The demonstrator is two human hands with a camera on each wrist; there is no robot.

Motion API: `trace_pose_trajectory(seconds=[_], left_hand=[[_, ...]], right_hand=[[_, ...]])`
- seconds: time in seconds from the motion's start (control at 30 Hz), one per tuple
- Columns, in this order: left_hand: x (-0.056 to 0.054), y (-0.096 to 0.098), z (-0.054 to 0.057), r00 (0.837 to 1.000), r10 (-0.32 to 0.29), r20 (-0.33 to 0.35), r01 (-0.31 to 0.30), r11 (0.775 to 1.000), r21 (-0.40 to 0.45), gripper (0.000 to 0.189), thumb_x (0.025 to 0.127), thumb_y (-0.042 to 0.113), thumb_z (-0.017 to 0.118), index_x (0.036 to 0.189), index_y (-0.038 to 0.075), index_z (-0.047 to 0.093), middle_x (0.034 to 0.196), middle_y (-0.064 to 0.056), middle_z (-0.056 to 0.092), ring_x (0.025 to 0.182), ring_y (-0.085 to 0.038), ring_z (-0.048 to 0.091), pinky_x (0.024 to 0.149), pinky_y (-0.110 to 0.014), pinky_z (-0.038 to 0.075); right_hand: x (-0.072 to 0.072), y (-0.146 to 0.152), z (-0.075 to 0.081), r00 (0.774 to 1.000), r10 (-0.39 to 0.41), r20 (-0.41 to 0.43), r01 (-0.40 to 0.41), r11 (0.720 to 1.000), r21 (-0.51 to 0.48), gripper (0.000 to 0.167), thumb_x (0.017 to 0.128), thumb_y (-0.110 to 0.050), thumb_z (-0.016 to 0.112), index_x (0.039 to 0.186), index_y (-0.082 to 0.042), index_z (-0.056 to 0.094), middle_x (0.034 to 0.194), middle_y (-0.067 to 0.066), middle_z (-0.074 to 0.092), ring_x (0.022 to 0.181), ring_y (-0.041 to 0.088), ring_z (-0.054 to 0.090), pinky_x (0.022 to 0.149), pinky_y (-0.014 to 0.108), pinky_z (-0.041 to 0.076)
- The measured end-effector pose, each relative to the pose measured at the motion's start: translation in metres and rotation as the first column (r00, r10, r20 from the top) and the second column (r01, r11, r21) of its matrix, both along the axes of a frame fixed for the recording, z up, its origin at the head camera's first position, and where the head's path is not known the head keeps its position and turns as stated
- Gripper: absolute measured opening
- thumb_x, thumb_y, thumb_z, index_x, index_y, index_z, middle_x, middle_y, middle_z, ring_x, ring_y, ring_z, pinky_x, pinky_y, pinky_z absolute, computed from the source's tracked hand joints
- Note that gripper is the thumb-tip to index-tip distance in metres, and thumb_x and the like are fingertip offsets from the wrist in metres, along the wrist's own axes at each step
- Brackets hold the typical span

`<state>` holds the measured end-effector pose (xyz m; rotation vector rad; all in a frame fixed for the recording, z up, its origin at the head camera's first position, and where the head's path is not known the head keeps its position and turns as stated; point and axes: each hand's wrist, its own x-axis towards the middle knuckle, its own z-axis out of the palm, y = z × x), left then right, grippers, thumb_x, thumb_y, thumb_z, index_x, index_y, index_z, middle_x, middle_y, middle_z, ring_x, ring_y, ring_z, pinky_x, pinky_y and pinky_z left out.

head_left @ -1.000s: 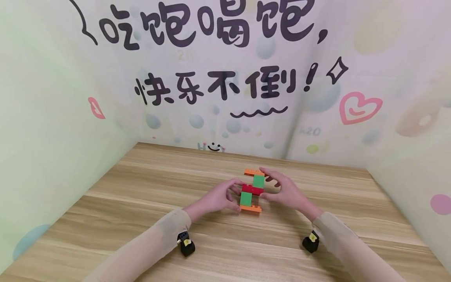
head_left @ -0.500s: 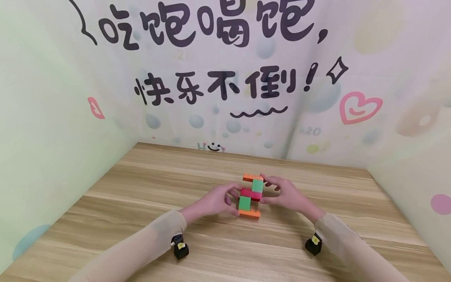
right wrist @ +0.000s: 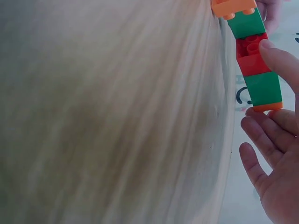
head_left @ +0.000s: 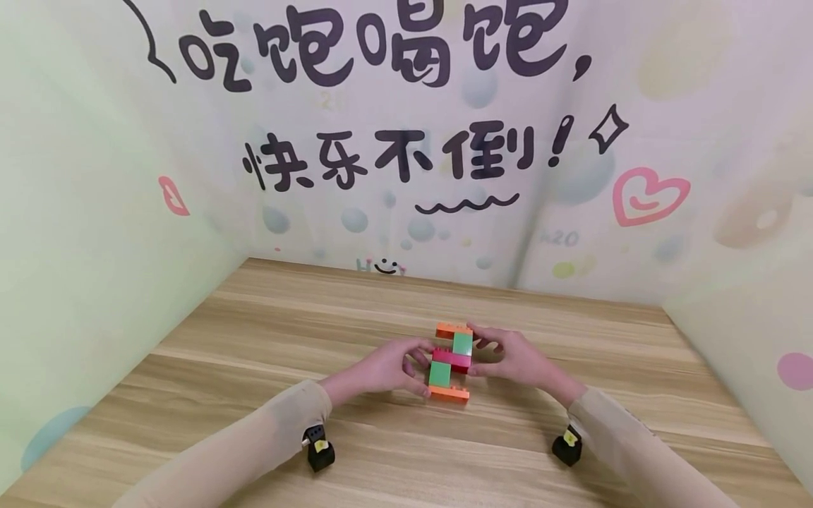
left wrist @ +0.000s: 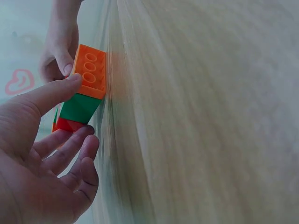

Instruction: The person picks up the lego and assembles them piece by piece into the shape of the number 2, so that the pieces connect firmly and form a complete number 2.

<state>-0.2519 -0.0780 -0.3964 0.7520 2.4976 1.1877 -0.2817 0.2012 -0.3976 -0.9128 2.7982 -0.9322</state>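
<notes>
Toy building blocks joined in a zigzag lie between the two hands: a far orange block, a far green block, a red block in the middle, a near green block and a near orange block. My left hand grips the left side, its thumb on the near orange block and fingertips by the red one. From the right, my right hand holds the structure, thumb on the red block and fingers at the far orange one. Whether the blocks touch the table cannot be told.
The wooden table spreads around the hands. Behind it hangs a printed white cloth with black writing, and pale side walls rise left and right. A small black camera sits at each wrist.
Both hands have drawn the joined blocks nearer to the person, slightly to the left. The grip of both hands looks the same.
</notes>
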Motion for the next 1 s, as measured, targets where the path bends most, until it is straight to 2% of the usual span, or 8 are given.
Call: trace_pose_trajectory(seconds=[0.13,0.37,0.6,0.87,1.0], left_hand=[[-0.0006,-0.0008,-0.0014,1.000,-0.012,0.011,0.012,1.000,0.003,0.068,0.075,0.020,0.087,0.135,0.012,0.056,0.119,-0.008,0.067,0.085,-0.014,0.059,0.073,-0.025,0.050],[-0.0015,-0.0007,-0.0028,0.999,-0.036,0.007,0.036,0.999,0.002,0.064,0.075,0.021,0.087,0.132,0.010,0.059,0.118,-0.008,0.067,0.079,-0.012,0.055,0.064,-0.022,0.045],[-0.0020,-0.0014,-0.0023,0.998,-0.055,0.010,0.055,0.998,0.006,0.064,0.076,0.022,0.086,0.133,0.010,0.060,0.119,-0.009,0.066,0.073,-0.010,0.051,0.057,-0.020,0.041],[-0.0019,-0.0028,-0.0025,0.998,-0.060,0.019,0.060,0.998,0.007,0.061,0.077,0.022,0.085,0.131,0.010,0.060,0.119,-0.009,0.065,0.069,-0.009,0.047,0.055,-0.019,0.038],[-0.0018,-0.0031,-0.0041,0.998,-0.055,0.005,0.055,0.998,0.000,0.060,0.077,0.024,0.085,0.131,0.012,0.061,0.119,-0.008,0.064,0.066,-0.009,0.044,0.055,-0.019,0.035]], right_hand=[[-0.0008,0.0014,-0.0016,0.999,0.023,0.026,-0.022,1.000,-0.004,0.087,0.080,-0.044,0.080,0.148,-0.004,0.043,0.128,0.008,0.066,0.112,0.022,0.062,0.089,0.037,0.053],[-0.0015,0.0038,-0.0050,0.994,0.068,0.091,-0.067,0.998,-0.019,0.087,0.081,-0.043,0.079,0.149,-0.003,0.042,0.131,0.012,0.065,0.114,0.025,0.063,0.093,0.045,0.053],[-0.0037,0.0029,-0.0069,0.988,0.086,0.129,-0.083,0.996,-0.028,0.084,0.082,-0.038,0.080,0.149,-0.004,0.042,0.138,0.013,0.061,0.116,0.025,0.063,0.094,0.043,0.055],[-0.0042,0.0008,-0.0090,0.992,0.092,0.090,-0.091,0.996,-0.017,0.076,0.080,-0.042,0.081,0.144,-0.013,0.051,0.136,0.006,0.063,0.119,0.024,0.062,0.097,0.044,0.053],[-0.0047,0.0009,-0.0094,0.994,0.077,0.078,-0.078,0.997,0.007,0.077,0.079,-0.045,0.080,0.143,-0.013,0.052,0.137,0.006,0.062,0.118,0.022,0.062,0.098,0.044,0.053]])
